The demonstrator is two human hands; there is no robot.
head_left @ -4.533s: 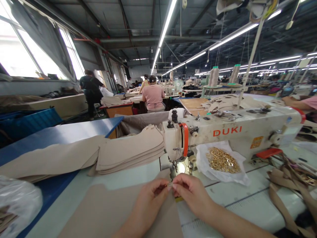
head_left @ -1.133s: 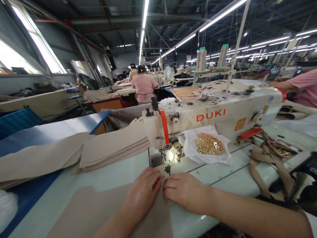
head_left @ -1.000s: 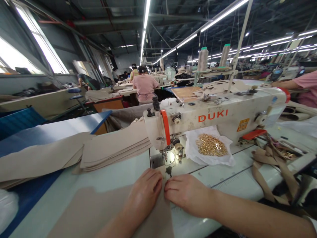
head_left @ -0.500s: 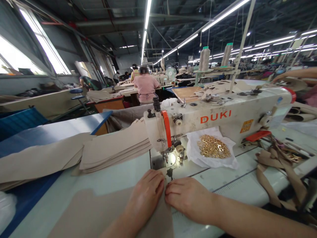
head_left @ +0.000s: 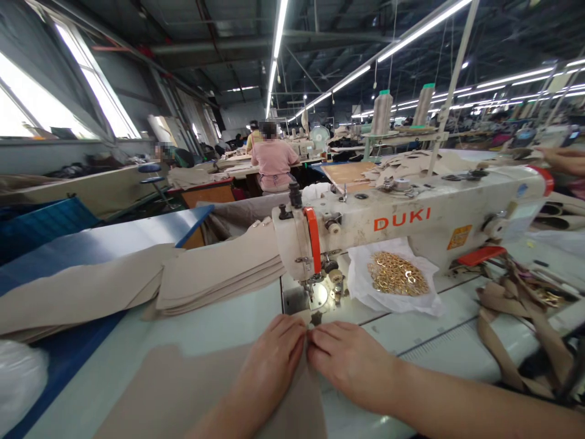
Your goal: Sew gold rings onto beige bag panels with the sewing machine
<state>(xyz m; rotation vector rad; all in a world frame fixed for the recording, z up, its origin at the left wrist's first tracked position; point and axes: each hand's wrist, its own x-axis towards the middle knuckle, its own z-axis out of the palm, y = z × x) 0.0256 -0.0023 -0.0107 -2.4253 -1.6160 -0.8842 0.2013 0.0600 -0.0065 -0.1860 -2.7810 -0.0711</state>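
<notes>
A flat beige fabric panel (head_left: 183, 384) lies on the pale table in front of a white sewing machine (head_left: 356, 219) with red lettering. My left hand (head_left: 274, 360) rests on the panel, fingers curled together at its right edge. My right hand (head_left: 351, 360) pinches that same edge from the other side, its fingertips almost meeting the left ones. Both hands are just short of the lit needle plate (head_left: 319, 296). What lies under the fingertips is hidden.
Stacked beige panels (head_left: 219, 268) lie left of the machine head. Gold metal rings (head_left: 397, 273) fill a white wrapper (head_left: 432, 299) under the machine arm. Brown straps (head_left: 496, 329) hang at right. A person in pink (head_left: 274, 160) sits ahead; another person's hand (head_left: 564, 160) shows far right.
The view has turned slightly left, so the scene sits a little further right. My hands stay at the panel's edge. The other person's arm at far right has drawn back rightward.
</notes>
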